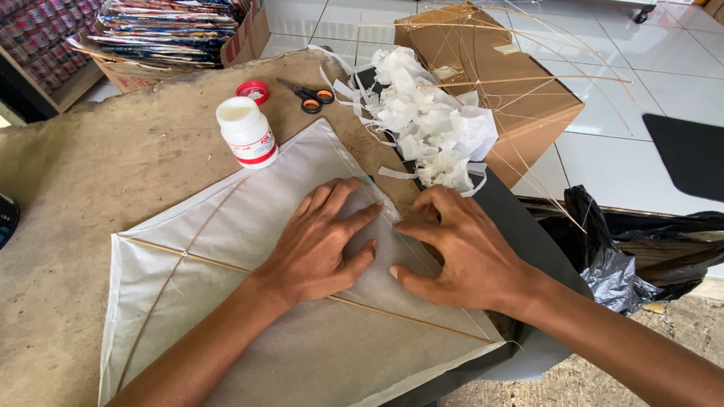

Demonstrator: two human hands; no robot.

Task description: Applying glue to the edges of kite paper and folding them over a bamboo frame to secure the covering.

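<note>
So the white paper kite (pixel 302 301) lay flat on the brown desk (pixel 90 173) right under me, one corner pointing up toward the glue bottle (pixel 247 132) and the opposite end hanging toward the near edge. The thing that mattered was the right-hand edge of the kite, the one running diagonally from up near the bottle down toward the lower right. Both hands were parked on it about halfway along, so the edge ran across and away in front of the fingers rather than toward me. The left hand (pixel 320 237) was spread flat and fairly wide, palm down on the paper, fingers pointing up-right at that edge. The right hand (pixel 464 245) sat just beside it, nearly touching, and was the one actually on the border: fingers curled a bit, thumb tucked low, tips pressing where the paper met the dark sheet (pixel 520 234) underneath. Neither hand was gripping anything, just pressing down. The thin bamboo spar (pixel 204 258) crossed under my left wrist, and the curved one bowed off to the left. Beyond the hands, well apart, were a heap of white paper scraps (pixel 434 124), orange-handled scissors (pixel 309 96) and a red lid (pixel 254 91).
</note>
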